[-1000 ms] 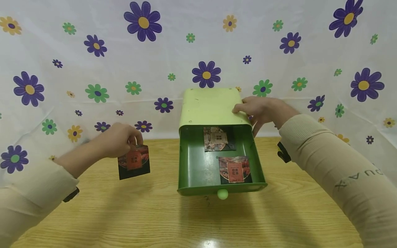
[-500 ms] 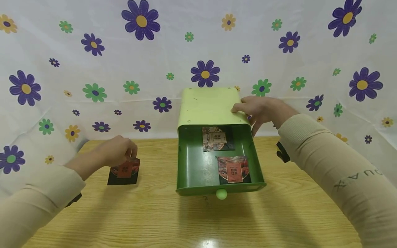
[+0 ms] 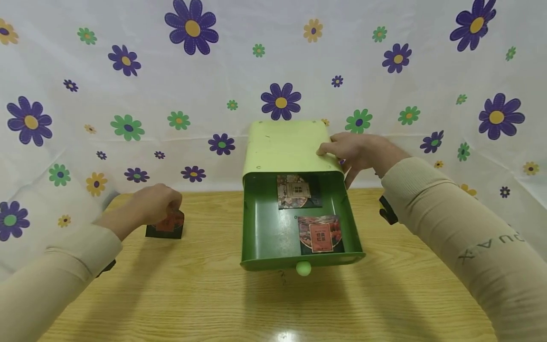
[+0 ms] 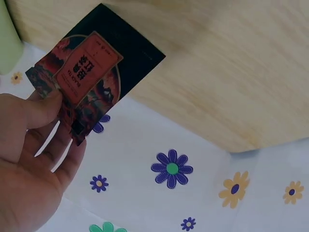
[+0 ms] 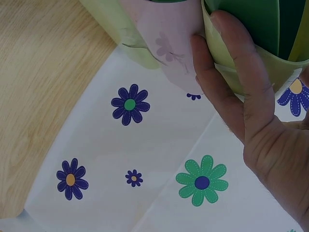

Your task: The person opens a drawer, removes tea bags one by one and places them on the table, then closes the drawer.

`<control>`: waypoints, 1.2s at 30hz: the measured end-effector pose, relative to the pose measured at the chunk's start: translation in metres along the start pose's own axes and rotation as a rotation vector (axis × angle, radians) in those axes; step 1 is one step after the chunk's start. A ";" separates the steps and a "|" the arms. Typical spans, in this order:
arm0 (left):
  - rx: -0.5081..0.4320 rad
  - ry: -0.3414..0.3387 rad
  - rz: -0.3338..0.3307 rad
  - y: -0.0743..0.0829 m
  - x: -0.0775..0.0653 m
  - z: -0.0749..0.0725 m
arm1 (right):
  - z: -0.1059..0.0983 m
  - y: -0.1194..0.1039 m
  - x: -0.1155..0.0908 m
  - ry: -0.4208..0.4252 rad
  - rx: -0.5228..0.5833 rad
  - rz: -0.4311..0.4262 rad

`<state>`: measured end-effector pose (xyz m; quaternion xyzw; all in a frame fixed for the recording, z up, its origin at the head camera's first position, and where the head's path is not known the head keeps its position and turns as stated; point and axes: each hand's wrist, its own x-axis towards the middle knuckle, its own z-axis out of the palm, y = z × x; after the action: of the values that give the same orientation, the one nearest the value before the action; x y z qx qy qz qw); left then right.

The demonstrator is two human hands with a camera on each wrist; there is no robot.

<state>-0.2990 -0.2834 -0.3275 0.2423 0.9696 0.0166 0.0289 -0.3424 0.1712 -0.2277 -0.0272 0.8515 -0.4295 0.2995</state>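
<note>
My left hand (image 3: 155,204) pinches a black and red tea sachet (image 4: 89,72) by one edge, over the left part of the table. The sachet's printed label reads "black tea" in the left wrist view. A pale yellow-green box (image 3: 286,147) stands in the middle, its dark green drawer (image 3: 269,237) pulled out toward me. Two more sachets lie in the drawer: a beige-labelled one (image 3: 297,191) at the back and a red-labelled one (image 3: 321,236) near the front. With thumb on top and fingers down the side, my right hand (image 3: 359,149) grips the box's right side.
A round green knob (image 3: 304,268) sticks out from the drawer front. Behind the wooden table (image 3: 205,294) hangs a white flower-patterned cloth (image 3: 239,52). A pink panel with a printed flower (image 5: 169,43) shows beside the right fingers.
My left hand has carried the sachet left, then slightly farther from me. The right hand keeps its hold on the box, and the drawer stays out.
</note>
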 end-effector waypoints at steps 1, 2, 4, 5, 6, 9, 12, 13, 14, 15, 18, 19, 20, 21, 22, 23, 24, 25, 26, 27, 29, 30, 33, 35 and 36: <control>0.016 0.009 -0.007 -0.002 0.002 -0.001 | 0.000 0.000 0.000 0.001 -0.001 -0.002; 0.027 0.017 -0.015 -0.004 0.005 -0.002 | 0.000 0.000 0.000 0.002 -0.002 -0.003; 0.049 0.032 -0.022 -0.007 0.009 -0.005 | 0.000 0.000 0.000 0.004 -0.005 -0.003; 0.058 0.037 -0.025 -0.010 0.012 -0.006 | 0.000 0.000 0.000 0.004 -0.008 -0.004; 0.066 0.042 -0.030 -0.012 0.014 -0.007 | 0.000 0.000 0.000 0.006 -0.011 -0.005; 0.094 0.062 -0.041 -0.019 0.019 -0.008 | 0.001 0.000 0.000 0.008 -0.009 -0.004; 0.106 0.071 -0.070 -0.027 0.023 -0.007 | 0.001 0.002 0.001 0.006 -0.002 0.000; 0.109 0.072 -0.080 -0.031 0.024 -0.007 | 0.002 0.002 0.002 0.006 0.001 0.003; 0.104 0.071 -0.091 -0.033 0.025 -0.006 | 0.002 0.003 0.002 0.005 0.003 0.003; 0.101 0.072 -0.098 -0.036 0.026 -0.005 | 0.002 0.004 0.003 0.004 0.003 0.003; 0.094 0.066 -0.108 -0.042 0.026 -0.005 | 0.001 0.004 0.003 0.008 -0.002 0.001; 0.093 0.064 -0.112 -0.044 0.026 -0.006 | 0.000 0.004 0.003 0.007 -0.003 -0.001; 0.094 0.058 -0.119 -0.046 0.025 -0.007 | 0.000 0.004 0.002 0.007 -0.003 -0.003; 0.097 0.054 -0.125 -0.049 0.025 -0.007 | -0.001 0.003 0.002 0.007 -0.004 -0.003; 0.101 0.049 -0.132 -0.051 0.025 -0.008 | -0.001 0.003 0.001 0.009 -0.005 -0.001; 0.108 0.045 -0.137 -0.054 0.025 -0.008 | -0.001 0.003 0.000 0.009 -0.005 -0.003; 0.111 0.044 -0.143 -0.057 0.024 -0.008 | -0.002 0.003 0.000 0.010 -0.004 -0.003; 0.116 0.044 -0.147 -0.060 0.024 -0.007 | -0.002 0.003 0.000 0.009 -0.003 -0.004; 0.118 0.043 -0.150 -0.063 0.023 -0.006 | -0.002 0.003 -0.001 0.010 -0.001 -0.002; 0.124 0.044 -0.148 -0.067 0.023 -0.005 | -0.002 0.003 -0.001 0.010 -0.001 0.000; 0.133 0.044 -0.146 -0.074 0.021 -0.003 | -0.003 0.004 -0.001 0.009 0.002 0.000; 0.134 0.043 -0.147 -0.078 0.019 -0.001 | -0.003 0.004 -0.001 0.007 0.001 -0.001; 0.140 0.034 -0.158 -0.088 0.014 0.003 | -0.003 0.004 -0.001 -0.004 -0.004 -0.008; 0.140 0.026 -0.167 -0.092 0.012 0.007 | -0.002 0.004 -0.001 -0.016 -0.010 -0.018; 0.140 0.024 -0.168 -0.095 0.011 0.009 | -0.002 0.004 -0.001 -0.019 -0.013 -0.020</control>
<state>-0.3523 -0.3616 -0.3410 0.1614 0.9856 -0.0506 0.0014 -0.3422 0.1753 -0.2291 -0.0419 0.8511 -0.4266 0.3031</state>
